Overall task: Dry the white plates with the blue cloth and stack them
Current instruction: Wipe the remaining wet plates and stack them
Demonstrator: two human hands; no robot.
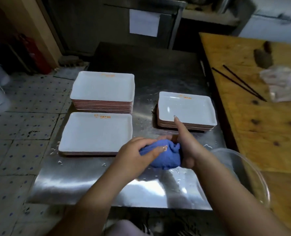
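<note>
Two bare arms reach out over a shiny wet metal table (93,183). The left hand (134,155) grips a bunched-up soft blue cloth (165,155), fingers curled over its top. The right hand (185,147) sits on the other side of the cloth, and one finger (177,123) sticks straight out to touch the near edge of a short pile of white flat rectangle plates (187,109); I cannot tell if that hand is holding the cloth too. On the left, just beside the left hand, lies a low pile of the same white plates (95,132). Behind it stands a taller pile (104,87). A clear round bowl (253,176) sits at the right. Two dark chopsticks (238,83) lie on a wooden board (264,133).
</note>
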